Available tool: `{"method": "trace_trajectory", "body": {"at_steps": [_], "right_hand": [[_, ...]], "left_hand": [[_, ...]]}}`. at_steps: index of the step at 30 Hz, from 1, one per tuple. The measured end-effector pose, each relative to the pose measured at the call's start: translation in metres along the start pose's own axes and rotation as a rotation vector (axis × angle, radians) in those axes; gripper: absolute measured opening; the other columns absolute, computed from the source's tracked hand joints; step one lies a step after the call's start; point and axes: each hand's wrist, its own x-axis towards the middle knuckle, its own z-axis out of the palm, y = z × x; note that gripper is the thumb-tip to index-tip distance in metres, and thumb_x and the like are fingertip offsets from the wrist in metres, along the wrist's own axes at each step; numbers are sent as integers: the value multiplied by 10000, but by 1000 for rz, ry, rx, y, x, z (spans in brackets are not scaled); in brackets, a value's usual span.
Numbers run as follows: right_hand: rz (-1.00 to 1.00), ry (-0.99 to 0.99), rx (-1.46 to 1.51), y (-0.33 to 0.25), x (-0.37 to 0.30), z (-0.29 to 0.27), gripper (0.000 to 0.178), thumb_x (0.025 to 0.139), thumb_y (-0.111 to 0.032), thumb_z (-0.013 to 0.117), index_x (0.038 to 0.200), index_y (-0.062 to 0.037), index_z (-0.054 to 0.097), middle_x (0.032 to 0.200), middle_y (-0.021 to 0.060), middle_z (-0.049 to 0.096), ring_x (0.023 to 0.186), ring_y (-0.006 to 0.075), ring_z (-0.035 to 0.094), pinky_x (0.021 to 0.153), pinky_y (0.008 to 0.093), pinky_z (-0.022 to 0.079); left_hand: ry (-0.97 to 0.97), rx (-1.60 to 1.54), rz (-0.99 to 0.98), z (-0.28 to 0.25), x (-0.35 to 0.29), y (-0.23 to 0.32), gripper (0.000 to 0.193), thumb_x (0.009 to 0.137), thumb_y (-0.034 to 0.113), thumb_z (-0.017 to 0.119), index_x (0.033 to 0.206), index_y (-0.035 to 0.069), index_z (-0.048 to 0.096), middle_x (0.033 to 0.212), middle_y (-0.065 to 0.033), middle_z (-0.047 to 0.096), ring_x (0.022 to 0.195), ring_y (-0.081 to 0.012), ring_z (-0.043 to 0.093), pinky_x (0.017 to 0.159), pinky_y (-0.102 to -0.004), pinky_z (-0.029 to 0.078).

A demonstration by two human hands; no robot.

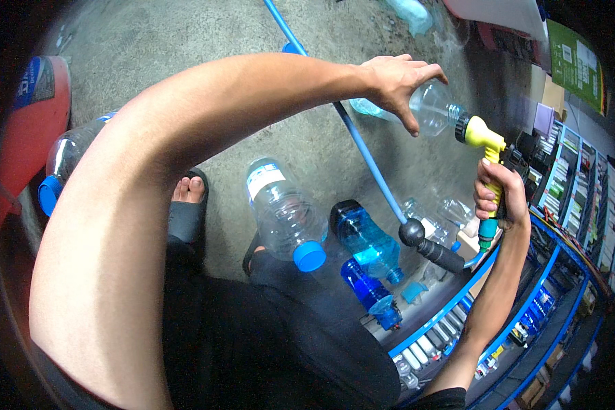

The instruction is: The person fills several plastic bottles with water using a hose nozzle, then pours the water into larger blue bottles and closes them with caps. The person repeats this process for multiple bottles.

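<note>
"Closest to us is that bare left arm (102, 260), arched across. What's the left hand (398, 85) got?"

"Clear, round plastic bottle (432, 109), tipped sideways. The grip is spread wide, thumb and fingers pinching around its body."

"And the right hand (502, 188)?"

"Its grip is wrapped round the handle of a yellow plastic spray gun (484, 135) with a black nozzle. The bottle's neck faces that nozzle; I can't tell whether they touch."

"Below?"

"Grey concrete floor (150, 34), with a large clear plastic bottle capped in blue (287, 215) and a translucent blue plastic bottle (369, 242) just beside it."
</note>
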Motion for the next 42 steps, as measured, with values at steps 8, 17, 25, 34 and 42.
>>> {"method": "trace_trajectory", "body": {"at_steps": [8,17,25,34,42], "right_hand": [[-7,3,-10,2,2,0,370,1032,-363,640,778,-148,477,576,-19,404,428,94,374,409,301,352],[-2,28,-20,2,4,1,391,1022,-368,646,757,-141,468,573,-16,399,427,97,369,412,309,356],[-9,20,-32,2,4,1,425,1017,-380,650,725,-142,452,572,-16,392,425,101,360,415,308,353],[-16,9,-45,1,5,1,423,1024,-388,640,727,-151,453,579,-18,391,424,96,360,415,306,357],[-12,8,-43,2,6,0,427,1021,-382,644,724,-153,441,571,-17,400,417,99,367,410,308,355]], "left_hand": [[26,-29,-14,2,-2,2,1086,613,560,947,1502,156,473,1403,-155,635,1299,-409,582,1115,-506,474],[18,-16,-23,2,-2,2,1092,609,548,952,1511,169,466,1416,-146,630,1297,-406,580,1112,-510,476],[10,-21,-20,-2,-2,2,1099,604,563,953,1511,183,464,1426,-137,623,1292,-403,581,1103,-519,484],[-1,-32,-34,0,-2,2,1106,603,568,957,1511,175,464,1438,-137,615,1316,-407,572,1117,-527,484],[17,-41,-14,0,-2,2,1107,607,558,961,1515,168,464,1436,-138,618,1322,-409,570,1120,-526,487]]}}
